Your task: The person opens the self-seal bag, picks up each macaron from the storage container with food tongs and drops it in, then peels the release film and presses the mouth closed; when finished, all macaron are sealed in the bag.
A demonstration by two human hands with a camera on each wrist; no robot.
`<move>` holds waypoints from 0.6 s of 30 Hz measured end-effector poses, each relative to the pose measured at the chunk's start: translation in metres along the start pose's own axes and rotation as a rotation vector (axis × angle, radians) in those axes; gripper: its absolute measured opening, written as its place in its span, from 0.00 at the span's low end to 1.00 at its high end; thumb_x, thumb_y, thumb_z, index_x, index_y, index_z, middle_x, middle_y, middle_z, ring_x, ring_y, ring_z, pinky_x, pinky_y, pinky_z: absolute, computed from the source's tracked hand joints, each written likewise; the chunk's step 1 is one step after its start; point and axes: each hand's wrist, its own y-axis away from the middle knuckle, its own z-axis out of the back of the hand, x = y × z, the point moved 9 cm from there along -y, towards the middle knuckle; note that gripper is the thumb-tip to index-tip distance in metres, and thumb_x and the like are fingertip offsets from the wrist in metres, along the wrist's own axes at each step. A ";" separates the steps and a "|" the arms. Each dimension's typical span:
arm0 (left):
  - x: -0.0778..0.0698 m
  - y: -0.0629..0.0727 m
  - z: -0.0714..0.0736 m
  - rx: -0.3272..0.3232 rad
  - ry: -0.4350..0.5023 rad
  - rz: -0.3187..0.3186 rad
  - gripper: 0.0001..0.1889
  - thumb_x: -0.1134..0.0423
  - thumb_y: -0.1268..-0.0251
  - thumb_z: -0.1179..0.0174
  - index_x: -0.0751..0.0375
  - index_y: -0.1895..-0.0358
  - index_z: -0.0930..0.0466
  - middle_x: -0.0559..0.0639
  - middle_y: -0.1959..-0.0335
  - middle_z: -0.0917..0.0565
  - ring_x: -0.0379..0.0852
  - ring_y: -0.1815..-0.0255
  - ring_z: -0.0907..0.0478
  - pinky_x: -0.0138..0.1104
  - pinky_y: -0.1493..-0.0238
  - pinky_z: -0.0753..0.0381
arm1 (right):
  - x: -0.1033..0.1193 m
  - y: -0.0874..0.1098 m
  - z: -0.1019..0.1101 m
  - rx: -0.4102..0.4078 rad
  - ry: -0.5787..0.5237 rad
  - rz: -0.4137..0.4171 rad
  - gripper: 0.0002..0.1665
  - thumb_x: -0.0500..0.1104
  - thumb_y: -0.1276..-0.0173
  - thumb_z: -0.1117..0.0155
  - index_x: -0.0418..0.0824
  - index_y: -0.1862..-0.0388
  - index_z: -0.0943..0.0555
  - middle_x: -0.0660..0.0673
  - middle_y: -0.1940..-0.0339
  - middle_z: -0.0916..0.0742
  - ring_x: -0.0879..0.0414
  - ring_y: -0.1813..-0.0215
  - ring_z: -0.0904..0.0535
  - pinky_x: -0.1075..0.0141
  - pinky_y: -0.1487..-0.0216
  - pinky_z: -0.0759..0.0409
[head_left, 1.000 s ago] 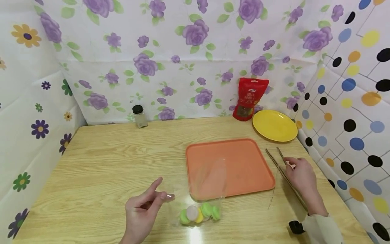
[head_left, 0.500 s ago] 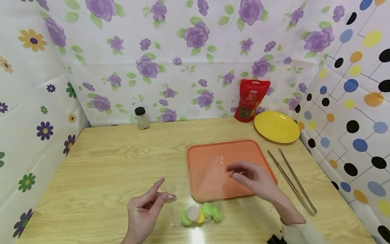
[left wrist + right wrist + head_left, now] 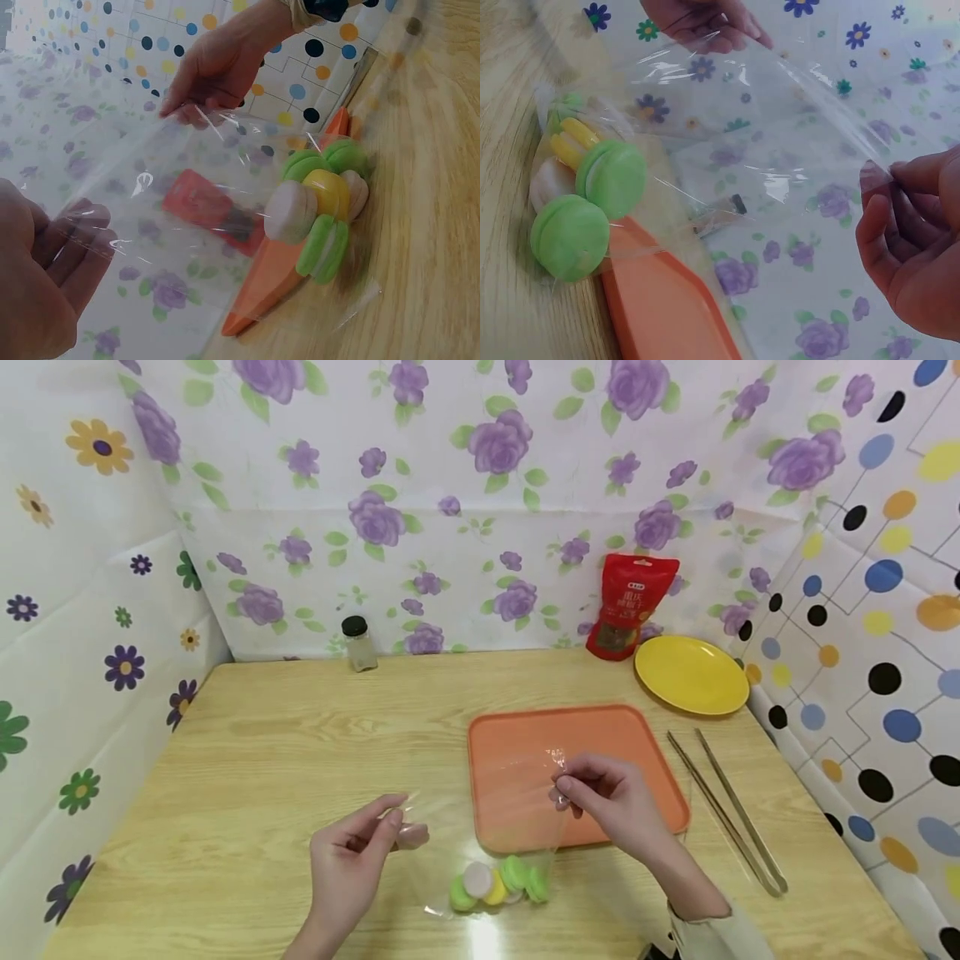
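Note:
A clear plastic bag (image 3: 142, 184) is stretched upright between both hands, with several macarons (image 3: 514, 873) in green, yellow and pale tones at its bottom, down by the wood-grain table. My left hand (image 3: 352, 860) pinches one upper corner of the bag between thumb and fingers. The opposite upper corner is pinched by my right hand (image 3: 611, 797), which appears over the orange tray (image 3: 615, 727) in the head view. The right wrist view shows the green macarons (image 3: 570, 237) through the film. Metal tongs (image 3: 722, 810) lie to the right of the tray.
A yellow plate (image 3: 692, 675) sits at the back right corner, beside a standing red pouch (image 3: 633, 602). Toward the back left stands a small jar (image 3: 362, 647) with a black lid. Patterned cloth walls close off the back and both sides.
My right hand has let go of the tongs, moved left across the tray and taken hold of the bag's edge. My left hand's fingers have shifted slightly on the bag.

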 end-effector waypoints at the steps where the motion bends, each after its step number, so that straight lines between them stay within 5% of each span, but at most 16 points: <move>1: 0.001 -0.002 0.001 -0.002 -0.001 0.021 0.11 0.85 0.33 0.46 0.78 0.52 0.18 0.63 0.72 0.13 0.47 0.71 0.12 0.40 0.66 0.13 | 0.001 0.001 0.000 0.005 -0.012 0.008 0.05 0.28 0.27 0.40 0.28 0.57 0.18 0.39 0.68 0.12 0.54 0.69 0.16 0.64 0.74 0.18; 9: 0.014 -0.011 -0.002 0.064 0.083 0.114 0.08 0.80 0.29 0.46 0.76 0.53 0.20 0.64 0.72 0.13 0.50 0.71 0.12 0.44 0.67 0.13 | 0.005 0.004 0.001 0.016 -0.067 0.035 0.12 0.25 0.28 0.42 0.34 0.51 0.18 0.39 0.67 0.13 0.53 0.69 0.17 0.63 0.75 0.19; 18: 0.015 -0.010 0.001 0.105 0.136 0.126 0.09 0.80 0.28 0.47 0.72 0.51 0.20 0.65 0.71 0.13 0.52 0.71 0.12 0.48 0.68 0.13 | 0.002 0.001 -0.004 0.042 -0.128 0.027 0.11 0.25 0.28 0.42 0.29 0.51 0.18 0.38 0.68 0.12 0.55 0.68 0.15 0.66 0.75 0.19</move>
